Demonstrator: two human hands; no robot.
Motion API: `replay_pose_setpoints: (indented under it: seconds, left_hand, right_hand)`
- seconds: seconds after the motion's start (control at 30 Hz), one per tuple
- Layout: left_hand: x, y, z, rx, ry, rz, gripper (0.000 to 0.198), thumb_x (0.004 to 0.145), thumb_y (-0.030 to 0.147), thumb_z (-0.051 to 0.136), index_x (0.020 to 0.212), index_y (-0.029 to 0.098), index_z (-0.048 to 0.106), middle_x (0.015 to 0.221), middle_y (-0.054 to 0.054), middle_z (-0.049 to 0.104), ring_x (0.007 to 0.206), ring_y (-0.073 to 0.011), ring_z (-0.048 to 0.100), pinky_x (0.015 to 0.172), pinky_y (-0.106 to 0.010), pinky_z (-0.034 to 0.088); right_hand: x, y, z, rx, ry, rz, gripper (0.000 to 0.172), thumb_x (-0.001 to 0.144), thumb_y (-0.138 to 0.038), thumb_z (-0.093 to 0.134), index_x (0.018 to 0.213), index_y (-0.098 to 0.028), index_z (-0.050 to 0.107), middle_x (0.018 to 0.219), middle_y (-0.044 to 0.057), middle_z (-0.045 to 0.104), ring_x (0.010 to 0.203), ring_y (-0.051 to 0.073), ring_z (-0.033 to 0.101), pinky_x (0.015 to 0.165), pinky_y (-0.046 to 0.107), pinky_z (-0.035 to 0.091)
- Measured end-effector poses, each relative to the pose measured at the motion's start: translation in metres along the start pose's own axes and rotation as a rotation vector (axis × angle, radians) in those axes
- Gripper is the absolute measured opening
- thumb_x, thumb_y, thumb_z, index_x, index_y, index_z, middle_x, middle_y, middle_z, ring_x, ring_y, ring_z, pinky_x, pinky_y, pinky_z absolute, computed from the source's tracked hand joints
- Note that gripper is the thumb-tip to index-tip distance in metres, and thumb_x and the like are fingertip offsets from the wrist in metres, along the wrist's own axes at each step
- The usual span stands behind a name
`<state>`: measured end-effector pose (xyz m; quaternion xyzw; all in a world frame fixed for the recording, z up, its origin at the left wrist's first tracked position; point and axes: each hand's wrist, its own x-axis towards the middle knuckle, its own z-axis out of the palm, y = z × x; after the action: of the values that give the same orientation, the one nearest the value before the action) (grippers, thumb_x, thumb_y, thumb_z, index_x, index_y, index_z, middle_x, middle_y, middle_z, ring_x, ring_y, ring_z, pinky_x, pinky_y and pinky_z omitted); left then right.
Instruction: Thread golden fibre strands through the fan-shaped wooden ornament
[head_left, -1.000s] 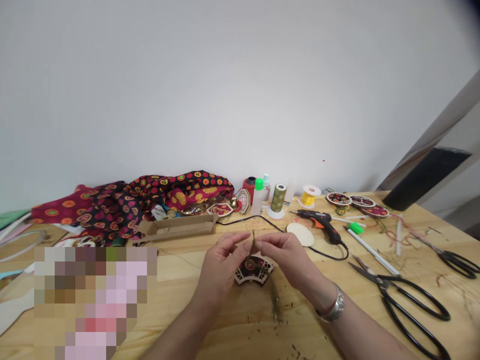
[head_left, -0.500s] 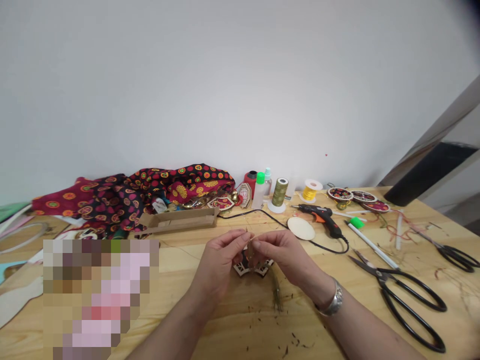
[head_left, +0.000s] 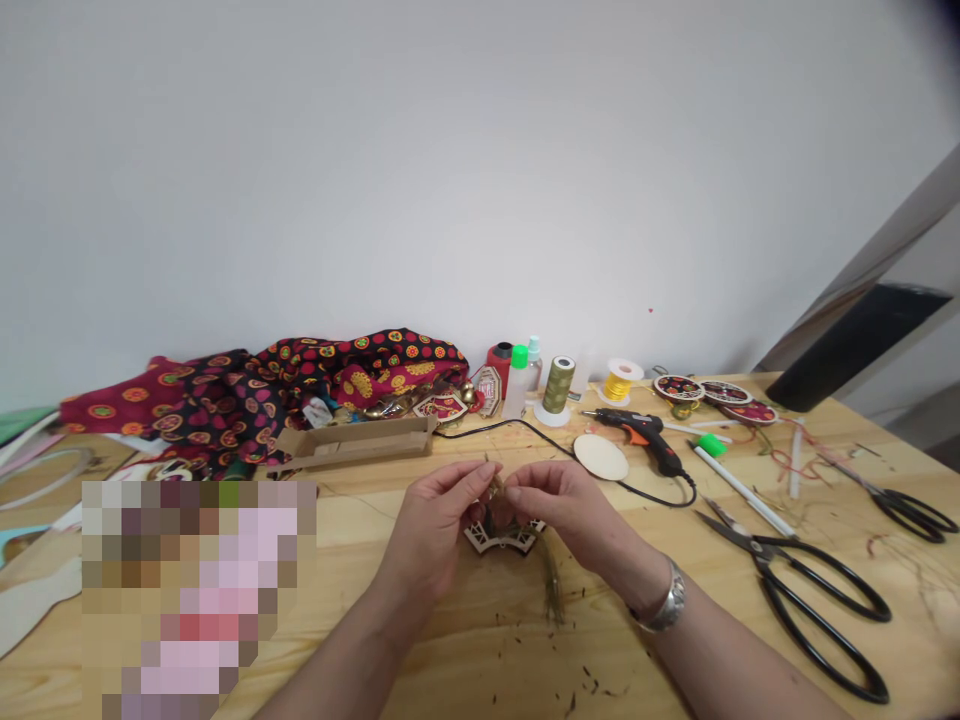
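Just below my pinch lies the fan-shaped ornament (head_left: 480, 538), its middle, visible 1 second ago, now covered; my left hand (head_left: 433, 520) and right hand (head_left: 571, 510) pinch olive cord (head_left: 494, 486), fine work seemingly unfinished.

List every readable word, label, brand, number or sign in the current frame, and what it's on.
No text is legible.
Octagonal plaque: red marks at its centre, possibly characters; too small and blurred to read.
Glue gun: faint pale marking on the dark body; too small to read.
Wall: one tiny red mark; too small to call a sign.
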<state>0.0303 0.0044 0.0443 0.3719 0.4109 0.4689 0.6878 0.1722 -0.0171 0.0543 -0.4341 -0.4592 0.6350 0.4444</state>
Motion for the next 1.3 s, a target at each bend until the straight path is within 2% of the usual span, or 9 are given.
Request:
replay_pose_setpoints:
  seconds: [0.3, 0.57, 0.83, 0.93, 1.0, 1.1, 1.2, 1.3]
  left_hand:
    - [-0.001, 0.001, 0.002, -0.063, 0.019, -0.024, 0.019, 0.061, 0.027, 0.073, 0.071, 0.012, 0.069, 0.059, 0.000, 0.060, 0.054, -0.0084, 0.051, 0.053, -0.020, 0.042]
    - [0.000, 0.001, 0.000, -0.080, 0.016, -0.020, 0.017, 0.062, 0.026, 0.072, 0.071, 0.012, 0.069, 0.059, 0.001, 0.060, 0.054, -0.0063, 0.050, 0.051, -0.016, 0.040]
    - [0.002, -0.001, -0.001, -0.088, 0.026, -0.017, 0.019, 0.062, 0.026, 0.072, 0.074, 0.011, 0.068, 0.062, -0.001, 0.062, 0.057, -0.0094, 0.055, 0.058, -0.021, 0.045]
    - [0.002, -0.001, -0.002, -0.080, -0.009, -0.009, 0.018, 0.065, 0.026, 0.070, 0.074, 0.012, 0.067, 0.058, 0.000, 0.058, 0.052, -0.0081, 0.053, 0.053, -0.019, 0.043]
    - [0.002, -0.001, -0.002, -0.074, -0.028, 0.011, 0.016, 0.067, 0.026, 0.068, 0.073, 0.012, 0.066, 0.056, 0.003, 0.054, 0.045, -0.0042, 0.047, 0.046, -0.016, 0.037]
    - [0.003, -0.002, -0.004, -0.067, -0.037, 0.038, 0.014, 0.069, 0.025, 0.066, 0.073, 0.012, 0.065, 0.060, 0.004, 0.052, 0.040, 0.0003, 0.038, 0.040, -0.013, 0.028]
    - [0.005, -0.002, -0.006, -0.048, -0.017, 0.060, 0.015, 0.070, 0.025, 0.066, 0.075, 0.011, 0.065, 0.064, 0.002, 0.055, 0.041, 0.0011, 0.035, 0.040, -0.013, 0.025]
    - [0.008, 0.000, -0.008, -0.030, 0.044, 0.091, 0.016, 0.068, 0.026, 0.067, 0.073, 0.011, 0.065, 0.061, 0.002, 0.054, 0.040, 0.0010, 0.033, 0.039, -0.013, 0.021]
  right_hand:
    - [0.002, 0.005, -0.002, -0.014, 0.011, 0.005, 0.017, 0.068, -0.026, 0.063, 0.066, -0.010, 0.063, 0.065, 0.005, 0.064, 0.060, 0.012, 0.054, 0.058, 0.024, 0.039]
    - [0.004, 0.007, -0.004, 0.020, 0.057, -0.022, 0.012, 0.068, -0.023, 0.064, 0.069, -0.011, 0.063, 0.066, 0.002, 0.061, 0.059, 0.010, 0.051, 0.058, 0.023, 0.038]
    - [0.007, 0.013, -0.006, 0.074, 0.112, -0.114, 0.009, 0.066, -0.020, 0.066, 0.062, -0.012, 0.062, 0.103, 0.007, 0.057, 0.086, 0.015, 0.054, 0.071, 0.025, 0.040]
    - [0.008, 0.016, -0.008, 0.179, 0.079, -0.098, 0.008, 0.066, -0.020, 0.067, 0.068, -0.013, 0.063, 0.100, 0.007, 0.059, 0.077, 0.013, 0.057, 0.070, 0.026, 0.042]
    - [0.008, 0.016, -0.009, 0.256, 0.044, -0.067, 0.013, 0.067, -0.023, 0.067, 0.075, -0.013, 0.064, 0.084, 0.006, 0.063, 0.065, 0.011, 0.057, 0.063, 0.024, 0.042]
    - [0.007, 0.015, -0.011, 0.285, -0.006, -0.001, 0.017, 0.069, -0.026, 0.065, 0.079, -0.012, 0.064, 0.060, 0.002, 0.060, 0.050, 0.008, 0.051, 0.048, 0.019, 0.036]
    - [0.006, 0.010, -0.015, 0.216, -0.068, 0.083, 0.017, 0.069, -0.027, 0.065, 0.073, -0.011, 0.063, 0.061, 0.001, 0.059, 0.039, 0.003, 0.040, 0.038, 0.017, 0.023]
    - [0.001, 0.001, -0.021, 0.015, -0.141, 0.157, 0.021, 0.071, -0.029, 0.064, 0.081, -0.011, 0.066, 0.064, 0.002, 0.060, 0.038, 0.001, 0.031, 0.036, 0.018, 0.017]
